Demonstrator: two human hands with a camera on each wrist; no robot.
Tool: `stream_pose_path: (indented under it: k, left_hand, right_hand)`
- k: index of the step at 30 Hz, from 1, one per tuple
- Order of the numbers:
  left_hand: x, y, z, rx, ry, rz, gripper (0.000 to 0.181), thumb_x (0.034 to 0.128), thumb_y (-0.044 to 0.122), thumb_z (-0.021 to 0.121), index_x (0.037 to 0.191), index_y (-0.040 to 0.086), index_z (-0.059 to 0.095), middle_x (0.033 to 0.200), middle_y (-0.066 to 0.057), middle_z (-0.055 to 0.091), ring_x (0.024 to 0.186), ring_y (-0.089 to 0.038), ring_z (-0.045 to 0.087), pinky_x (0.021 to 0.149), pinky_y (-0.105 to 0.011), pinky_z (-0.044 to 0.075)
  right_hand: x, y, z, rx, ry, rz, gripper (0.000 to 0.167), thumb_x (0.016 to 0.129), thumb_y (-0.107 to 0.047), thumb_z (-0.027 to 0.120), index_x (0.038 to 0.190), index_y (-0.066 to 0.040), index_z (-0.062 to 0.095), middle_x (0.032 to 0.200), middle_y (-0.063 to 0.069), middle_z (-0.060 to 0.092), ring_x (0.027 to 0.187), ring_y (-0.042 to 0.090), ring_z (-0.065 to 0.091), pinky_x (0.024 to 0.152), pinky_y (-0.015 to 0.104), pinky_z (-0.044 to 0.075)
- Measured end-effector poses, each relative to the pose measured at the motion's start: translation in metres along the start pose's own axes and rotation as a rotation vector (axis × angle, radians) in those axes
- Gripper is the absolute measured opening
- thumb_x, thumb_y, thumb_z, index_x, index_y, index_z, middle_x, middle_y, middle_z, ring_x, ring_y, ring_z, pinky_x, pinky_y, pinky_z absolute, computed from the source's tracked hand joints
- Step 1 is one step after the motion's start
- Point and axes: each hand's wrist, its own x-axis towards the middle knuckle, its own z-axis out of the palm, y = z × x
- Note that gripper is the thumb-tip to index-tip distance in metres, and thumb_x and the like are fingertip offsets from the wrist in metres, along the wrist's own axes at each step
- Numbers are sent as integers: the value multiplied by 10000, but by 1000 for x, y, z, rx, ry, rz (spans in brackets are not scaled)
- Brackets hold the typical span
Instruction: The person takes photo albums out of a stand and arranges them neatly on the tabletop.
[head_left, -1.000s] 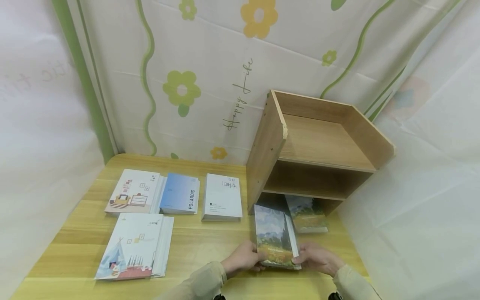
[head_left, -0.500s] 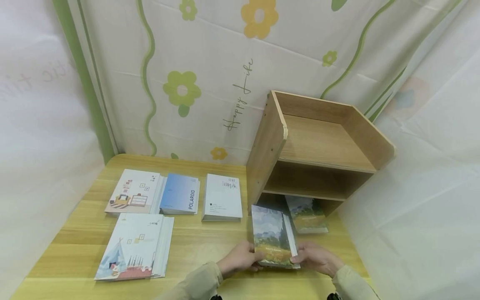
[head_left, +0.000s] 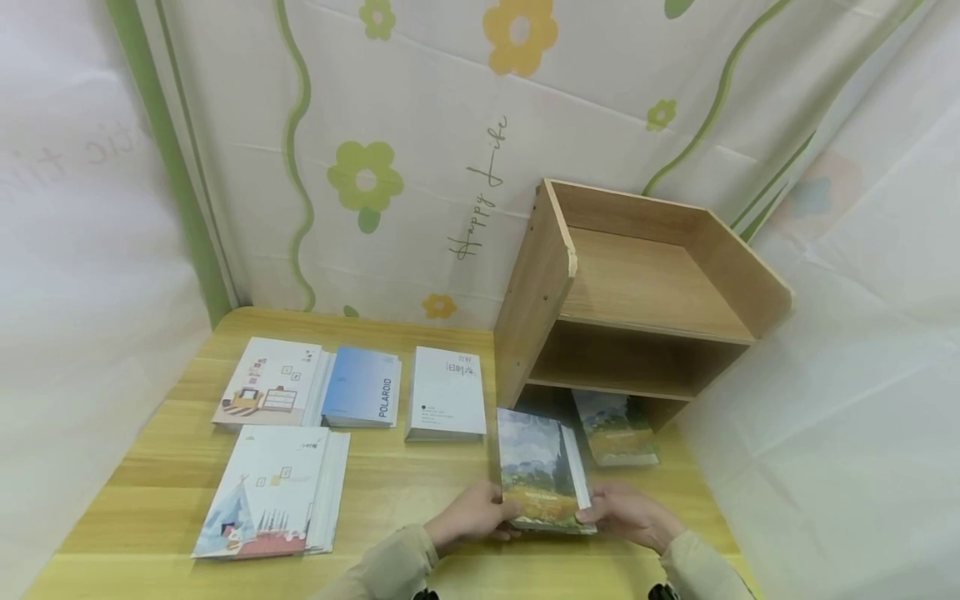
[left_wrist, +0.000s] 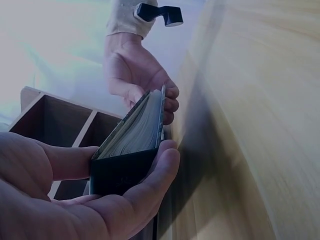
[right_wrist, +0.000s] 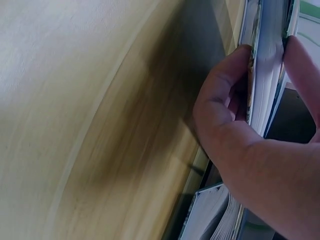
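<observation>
A photo album with a painted landscape cover (head_left: pixel 538 467) is held between both hands in front of the shelf. My left hand (head_left: pixel 471 515) grips its dark spine side, thumb on the cover. On the opposite side, my right hand (head_left: pixel 633 512) pinches the covers near the lower corner. The left wrist view shows the album's dark spine (left_wrist: pixel 120 172) and fanned pages, raised above the table. Pages (right_wrist: pixel 265 75) also show between right thumb and fingers in the right wrist view. A second landscape album (head_left: pixel 618 442) lies partly inside the shelf's bottom compartment, its back end in shadow.
The wooden shelf (head_left: pixel 637 292) stands at the right. Leftward on the table (head_left: pixel 405 492) lie a white album (head_left: pixel 447 392), a blue POLAROID album (head_left: pixel 362 385), a white album with a toy truck (head_left: pixel 266 383) and one with a tent (head_left: pixel 262 492). Curtains surround the table.
Both hands have shifted the held landscape album slightly to the left, away from the second landscape album. The other albums and the shelf stay where they were.
</observation>
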Motion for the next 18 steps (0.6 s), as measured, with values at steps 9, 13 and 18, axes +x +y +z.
stream_pose_path:
  k: [9,13,18]
  left_hand:
    - [-2,-5,-6,-49,-2,-26,178,964,38,606,838,-88,605,868,-163,641,802,-380,690,724,-442,593]
    - [-2,-6,-9,-81,-3,-38,192,969,41,598,827,-87,584,870,-156,638,822,-391,688,736,-439,592]
    - [-4,-6,-12,-105,6,-40,221,964,27,600,777,-71,535,863,-165,620,831,-423,682,733,-441,593]
  right_hand:
    - [3,-1,5,19,-7,-13,77,863,-14,687,897,-50,628,860,10,628,845,165,574,815,345,497]
    - [4,1,7,31,0,-29,77,881,17,652,905,-56,647,838,4,639,799,145,571,767,323,504]
    - [5,5,11,51,-13,-70,157,897,67,597,914,-75,662,844,2,663,775,130,581,724,292,507]
